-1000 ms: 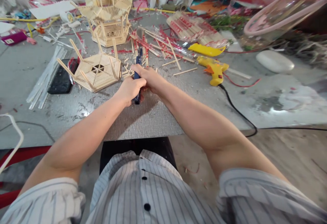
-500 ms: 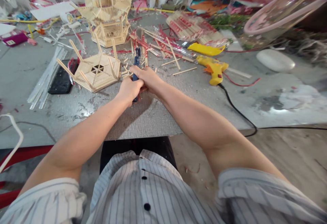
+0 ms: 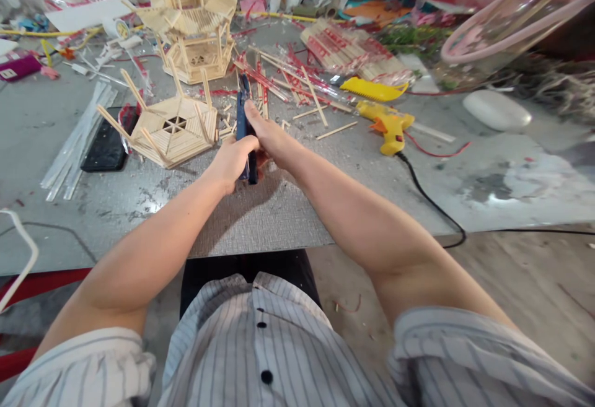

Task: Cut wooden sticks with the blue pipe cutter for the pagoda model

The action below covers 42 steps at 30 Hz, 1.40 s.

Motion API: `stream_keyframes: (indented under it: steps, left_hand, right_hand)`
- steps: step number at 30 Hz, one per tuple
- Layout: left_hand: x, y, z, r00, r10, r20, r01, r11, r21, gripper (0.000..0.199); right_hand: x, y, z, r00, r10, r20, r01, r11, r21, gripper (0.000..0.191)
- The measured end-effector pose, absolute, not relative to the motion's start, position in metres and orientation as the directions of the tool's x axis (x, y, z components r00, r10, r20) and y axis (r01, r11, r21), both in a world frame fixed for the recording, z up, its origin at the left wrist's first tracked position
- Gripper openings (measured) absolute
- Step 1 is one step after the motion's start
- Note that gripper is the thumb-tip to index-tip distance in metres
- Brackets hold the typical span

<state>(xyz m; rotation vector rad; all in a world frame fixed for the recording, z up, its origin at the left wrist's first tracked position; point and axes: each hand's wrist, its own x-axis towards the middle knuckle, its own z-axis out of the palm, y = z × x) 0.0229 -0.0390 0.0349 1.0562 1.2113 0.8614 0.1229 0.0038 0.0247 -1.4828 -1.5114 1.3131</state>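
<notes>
A dark blue hand tool (image 3: pixel 240 116) with two long parts stands between my hands, pointing away from me; its exact kind is unclear. My left hand (image 3: pixel 231 162) is closed around its near left side. From the right, my right hand (image 3: pixel 268 137) grips it too, thumb lying along its upper side. The undersides of both hands are hidden. Left of them sits a hexagonal base of thin wooden sticks (image 3: pixel 195 137), with upright stick posts at its corners. Short cut stick pieces (image 3: pixel 226 129) lie scattered just beyond my left hand.
Behind the base rises a tiered stick pagoda (image 3: pixel 198 54). A yellow glue gun (image 3: pixel 393 127) with a black cord, a yellow-handled tool (image 3: pixel 375 89) and bundled sticks (image 3: pixel 339 51) lie to the right. Leftward are clear glue sticks (image 3: pixel 77 140) and a black phone (image 3: pixel 105 150).
The blue tool has turned slightly and shifted a little left, its two parts now showing wider. My right thumb has moved forward along it. The camera view has shifted slightly.
</notes>
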Motion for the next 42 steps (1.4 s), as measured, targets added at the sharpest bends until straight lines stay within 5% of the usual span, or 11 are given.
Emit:
stream_keyframes:
  steps: [3, 7, 13, 16, 22, 28, 32, 38, 42]
  left_hand:
    - [0.019, -0.036, 0.035, 0.112, 0.968, -0.222, 0.027, 0.221, 0.975, 0.01]
    - [0.011, -0.028, 0.03, -0.001, 0.999, -0.04, 0.07, 0.04, 0.997, 0.016]
    - [0.005, -0.02, 0.023, -0.106, 0.985, 0.136, 0.18, -0.115, 0.977, 0.016]
    - [0.006, -0.022, 0.025, -0.113, 0.98, 0.163, 0.202, -0.138, 0.97, 0.016]
    - [0.008, -0.025, 0.03, -0.13, 0.977, 0.17, 0.22, -0.139, 0.966, 0.02]
    - [0.006, -0.025, 0.031, -0.109, 0.976, 0.19, 0.221, -0.162, 0.962, 0.016]
    - [0.007, -0.027, 0.032, -0.092, 0.976, 0.197, 0.246, -0.169, 0.954, 0.018]
    - [0.008, -0.029, 0.031, -0.064, 0.969, 0.239, 0.28, -0.212, 0.936, 0.017]
    - [0.009, -0.029, 0.031, -0.069, 0.977, 0.199, 0.277, -0.173, 0.945, 0.019]
  right_hand:
    - [0.136, 0.011, 0.031, -0.086, 0.996, -0.03, 0.501, 0.017, -0.866, 0.065]
    - [0.166, 0.028, 0.03, 0.042, 0.968, 0.249, 0.823, 0.108, -0.558, 0.034]
    - [0.179, 0.037, 0.015, 0.062, 0.98, 0.187, 0.912, 0.02, -0.41, 0.023]
    - [0.168, 0.034, 0.011, -0.043, 0.993, 0.115, 0.905, 0.087, -0.416, 0.008]
    - [0.161, 0.032, 0.02, -0.157, 0.956, 0.246, 0.674, 0.286, -0.682, 0.029]
    - [0.171, 0.034, 0.021, 0.014, 0.99, 0.141, 0.913, 0.045, -0.406, 0.036]
    - [0.153, 0.031, 0.011, -0.176, 0.98, 0.091, 0.943, 0.195, -0.271, 0.037]
    - [0.134, 0.023, 0.006, -0.492, 0.85, 0.187, 0.778, 0.526, -0.343, 0.036]
    - [0.149, 0.027, 0.013, -0.256, 0.936, 0.241, 0.857, 0.335, -0.392, 0.034]
